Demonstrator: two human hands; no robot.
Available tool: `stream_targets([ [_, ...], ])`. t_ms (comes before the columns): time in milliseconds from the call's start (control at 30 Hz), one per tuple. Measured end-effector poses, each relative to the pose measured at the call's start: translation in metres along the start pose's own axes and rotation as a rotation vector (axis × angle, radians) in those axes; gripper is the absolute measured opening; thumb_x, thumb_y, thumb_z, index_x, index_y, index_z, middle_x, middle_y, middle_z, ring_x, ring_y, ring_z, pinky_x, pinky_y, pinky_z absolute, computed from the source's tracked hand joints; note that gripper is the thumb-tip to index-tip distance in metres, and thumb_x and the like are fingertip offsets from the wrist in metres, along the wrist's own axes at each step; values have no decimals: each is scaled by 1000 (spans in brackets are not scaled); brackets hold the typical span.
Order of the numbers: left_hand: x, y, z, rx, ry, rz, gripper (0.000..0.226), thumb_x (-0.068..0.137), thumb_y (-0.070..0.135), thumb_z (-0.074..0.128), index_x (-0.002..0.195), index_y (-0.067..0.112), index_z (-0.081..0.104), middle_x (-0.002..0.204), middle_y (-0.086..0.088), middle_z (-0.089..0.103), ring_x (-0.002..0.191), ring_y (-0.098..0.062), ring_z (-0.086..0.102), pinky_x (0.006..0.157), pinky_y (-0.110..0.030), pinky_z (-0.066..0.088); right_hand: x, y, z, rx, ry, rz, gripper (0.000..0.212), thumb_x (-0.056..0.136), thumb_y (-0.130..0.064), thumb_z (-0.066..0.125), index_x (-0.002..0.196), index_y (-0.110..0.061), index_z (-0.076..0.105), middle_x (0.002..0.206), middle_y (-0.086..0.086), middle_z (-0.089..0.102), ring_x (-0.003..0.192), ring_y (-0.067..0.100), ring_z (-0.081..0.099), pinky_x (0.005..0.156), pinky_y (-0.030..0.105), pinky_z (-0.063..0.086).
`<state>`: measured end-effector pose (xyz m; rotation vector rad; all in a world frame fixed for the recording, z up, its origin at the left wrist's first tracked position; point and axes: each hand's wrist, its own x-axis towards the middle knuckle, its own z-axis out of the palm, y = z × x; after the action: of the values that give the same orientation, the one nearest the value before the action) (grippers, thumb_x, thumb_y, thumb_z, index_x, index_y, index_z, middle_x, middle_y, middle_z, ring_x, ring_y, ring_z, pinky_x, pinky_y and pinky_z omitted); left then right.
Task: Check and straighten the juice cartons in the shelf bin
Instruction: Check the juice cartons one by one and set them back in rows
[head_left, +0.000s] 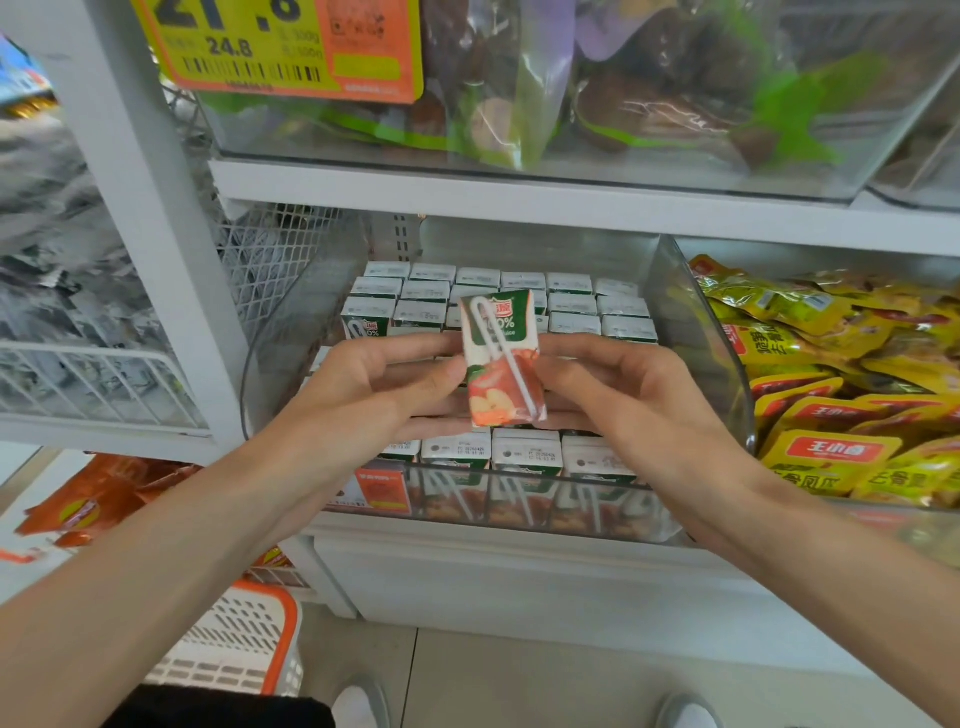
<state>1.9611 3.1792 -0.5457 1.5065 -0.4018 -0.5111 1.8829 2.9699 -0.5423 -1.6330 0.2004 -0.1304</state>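
Both hands — left hand (379, 379) and right hand (618, 384) — pinch one juice carton (503, 358) by its side edges above the bin (696, 332). It looks light and stiff-walled — best held by those edges, clear of the glued straw (511, 364).

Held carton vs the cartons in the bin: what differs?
The held carton is pinched between the left hand and right hand; the binned cartons sit packed in rows. The held carton shows its straw face, tilted; the binned cartons show white tops. Both share the green and red print.

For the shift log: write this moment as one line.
left hand: holds carton; right hand: holds carton; carton: roughly upright, above bin; bin: cartons in rows
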Motion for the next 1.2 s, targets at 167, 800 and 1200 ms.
stream_targets([
  [167, 0, 0, -1, 1, 49, 46, 34, 92, 11, 73, 125, 19, 73, 110, -4, 81, 100, -24, 80, 81, -27, 64, -1, -1, 1, 58, -44, -19, 20, 106, -19, 62, 124, -24, 69, 100, 0, 84, 97, 16, 81, 89, 24, 62],
  [800, -2, 1, 0, 233, -23, 270, 43, 89, 13, 77, 125, 36, 73, 125, 18, 75, 124, 3, 65, 95, -6, 48, 5, 5, -13, -142, -18, -371, 39, 81, 7, 85, 106, -17, 69, 116, -8, 79, 116, 9, 73, 99, 21, 56],
  [1200, -3, 1, 6, 240, 24, 232, 45, 107, 22, 55, 146, 44, 56, 110, 6, 81, 108, -10, 75, 87, -23, 61, 5, -10, -6, 259, -92, 154, 42, 97, -28, 75, 137, -34, 63, 110, 13, 81, 99, 30, 81, 78, 29, 65],
])
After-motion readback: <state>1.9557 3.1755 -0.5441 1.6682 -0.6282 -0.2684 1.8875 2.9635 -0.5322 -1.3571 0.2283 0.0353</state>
